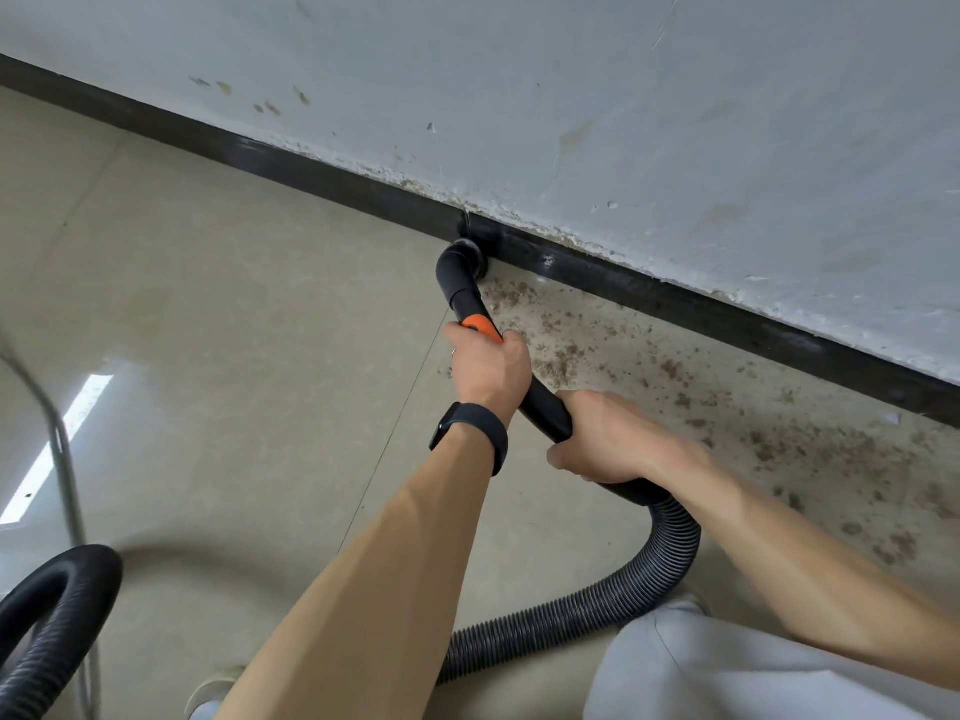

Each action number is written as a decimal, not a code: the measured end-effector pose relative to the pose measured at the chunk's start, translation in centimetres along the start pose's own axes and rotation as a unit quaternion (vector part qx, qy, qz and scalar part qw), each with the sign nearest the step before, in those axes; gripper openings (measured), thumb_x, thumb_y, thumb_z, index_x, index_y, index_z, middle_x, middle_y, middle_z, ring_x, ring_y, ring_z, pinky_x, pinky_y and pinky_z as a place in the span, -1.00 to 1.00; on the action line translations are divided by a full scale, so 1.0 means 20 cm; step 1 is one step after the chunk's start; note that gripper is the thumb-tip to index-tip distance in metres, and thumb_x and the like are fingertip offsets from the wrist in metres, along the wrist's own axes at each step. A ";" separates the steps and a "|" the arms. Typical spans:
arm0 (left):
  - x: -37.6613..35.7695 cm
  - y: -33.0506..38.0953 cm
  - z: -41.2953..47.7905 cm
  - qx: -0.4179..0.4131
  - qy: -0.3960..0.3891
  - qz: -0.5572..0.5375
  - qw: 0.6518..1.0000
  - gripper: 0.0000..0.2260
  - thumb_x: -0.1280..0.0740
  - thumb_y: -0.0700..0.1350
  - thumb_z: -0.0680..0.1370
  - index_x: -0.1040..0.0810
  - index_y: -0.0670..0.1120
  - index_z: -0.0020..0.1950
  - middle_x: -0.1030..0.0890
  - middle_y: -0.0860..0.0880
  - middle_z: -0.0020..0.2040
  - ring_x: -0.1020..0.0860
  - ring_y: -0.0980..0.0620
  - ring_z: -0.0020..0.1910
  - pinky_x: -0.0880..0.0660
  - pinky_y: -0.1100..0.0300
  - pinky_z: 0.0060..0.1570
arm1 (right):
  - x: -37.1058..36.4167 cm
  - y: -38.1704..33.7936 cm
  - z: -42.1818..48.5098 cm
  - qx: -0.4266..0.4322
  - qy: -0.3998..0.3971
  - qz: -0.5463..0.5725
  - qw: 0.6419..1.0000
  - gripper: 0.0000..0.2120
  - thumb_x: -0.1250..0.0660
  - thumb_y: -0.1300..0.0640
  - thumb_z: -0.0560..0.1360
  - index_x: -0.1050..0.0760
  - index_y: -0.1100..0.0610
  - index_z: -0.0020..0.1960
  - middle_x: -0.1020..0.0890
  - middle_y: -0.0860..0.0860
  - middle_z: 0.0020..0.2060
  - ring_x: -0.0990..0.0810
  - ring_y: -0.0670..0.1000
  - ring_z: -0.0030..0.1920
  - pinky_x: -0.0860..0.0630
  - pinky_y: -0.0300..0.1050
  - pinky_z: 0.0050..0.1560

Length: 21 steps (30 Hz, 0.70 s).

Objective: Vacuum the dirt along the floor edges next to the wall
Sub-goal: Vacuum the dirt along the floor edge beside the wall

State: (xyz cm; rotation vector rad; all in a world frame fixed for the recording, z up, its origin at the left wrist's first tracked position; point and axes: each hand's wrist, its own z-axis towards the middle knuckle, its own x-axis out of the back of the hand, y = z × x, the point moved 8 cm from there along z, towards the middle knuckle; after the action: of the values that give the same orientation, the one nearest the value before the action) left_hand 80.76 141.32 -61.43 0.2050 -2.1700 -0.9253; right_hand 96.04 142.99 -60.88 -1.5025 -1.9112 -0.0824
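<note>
A black vacuum nozzle [461, 262] touches the floor right at the black baseboard [675, 298], near a joint in it. My left hand [488, 368] grips the black wand just below its orange switch [479, 324]; a dark watch sits on that wrist. My right hand [608, 439] grips the wand lower down, where the ribbed hose [670, 543] begins. Brown dirt [779, 433] is scattered along the floor edge to the right of the nozzle. The floor left of the nozzle looks clean.
The hose loops back under my right arm and reappears as a black curve [57, 615] at the bottom left. A thin grey cable [62, 449] crosses the left side. My grey-clad knee [701, 667] is at the bottom right. The beige tiled floor [234, 304] stretches left; a scuffed white wall [571, 96] rises above the baseboard.
</note>
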 end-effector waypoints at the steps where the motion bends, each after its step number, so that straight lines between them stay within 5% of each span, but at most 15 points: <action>1: 0.01 0.00 0.00 0.005 -0.007 -0.004 1.000 -0.86 -0.24 -0.15 0.59 -0.29 -0.16 0.03 -0.35 -0.09 0.05 -0.39 -0.12 -0.07 -0.39 0.09 -0.05 | 0.00 -0.02 0.00 0.000 0.002 -0.006 1.000 -0.82 -0.39 0.04 0.42 -0.41 0.02 -0.06 -0.64 0.03 -0.23 -0.66 0.06 -0.24 -0.51 -0.06 -0.28; 4: 0.08 -0.02 0.05 0.020 -0.013 -0.019 1.000 -0.85 -0.26 -0.14 0.59 -0.30 -0.15 0.02 -0.42 -0.14 0.03 -0.45 -0.14 -0.07 -0.42 0.06 -0.07 | 0.00 -0.11 0.03 0.012 0.002 -0.001 1.000 -0.82 -0.38 0.04 0.43 -0.41 0.03 -0.05 -0.64 0.03 -0.24 -0.66 0.07 -0.26 -0.58 -0.01 -0.24; 8: 0.28 -0.13 0.13 0.147 -0.027 -0.149 0.977 -0.83 -0.26 -0.15 0.58 -0.25 -0.11 -0.03 -0.47 -0.15 -0.05 -0.48 -0.15 -0.19 -0.50 0.09 -0.15 | -0.01 -0.36 0.13 0.052 -0.027 0.023 0.998 -0.81 -0.41 0.03 0.44 -0.43 0.02 -0.04 -0.68 0.01 -0.23 -0.71 0.04 -0.29 -0.65 0.00 -0.22; 12: 0.62 -0.21 0.11 0.171 -0.038 -0.141 0.974 -0.66 -0.41 -0.06 0.52 -0.38 -0.12 0.20 -0.56 -0.08 0.00 -0.60 -0.04 -0.09 -0.62 0.08 -0.20 | -0.03 -0.64 0.12 0.064 -0.056 0.082 0.993 -0.81 -0.46 0.06 0.45 -0.46 0.03 -0.04 -0.71 -0.02 -0.28 -0.73 0.00 -0.34 -0.63 -0.12 -0.26; 16: 0.91 -0.22 -0.12 0.216 -0.107 -0.194 0.951 -0.65 -0.44 0.08 0.51 -0.59 -0.14 0.14 -0.71 -0.05 0.02 -0.68 -0.02 0.02 -0.58 0.14 -0.10 | 0.00 -0.88 -0.10 0.065 -0.050 0.071 0.994 -0.75 -0.46 0.00 0.43 -0.46 0.06 -0.01 -0.72 0.03 -0.20 -0.72 0.08 -0.22 -0.65 -0.02 -0.11; 21: 1.18 -0.02 -0.52 0.246 -0.121 -0.283 0.919 -0.66 -0.35 0.13 0.58 -0.57 -0.13 0.13 -0.73 -0.05 -0.01 -0.69 0.00 -0.03 -0.59 0.12 -0.06 | 0.10 -1.11 -0.59 0.054 -0.055 0.109 0.991 -0.73 -0.46 -0.06 0.44 -0.48 0.07 -0.02 -0.71 0.05 -0.16 -0.69 0.12 -0.14 -0.62 0.01 -0.10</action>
State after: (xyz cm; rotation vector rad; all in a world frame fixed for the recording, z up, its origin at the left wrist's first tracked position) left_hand 71.37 125.70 -43.18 1.0587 -2.6043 -0.7018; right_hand 82.10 132.06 -42.92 -1.6600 -1.7932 0.2029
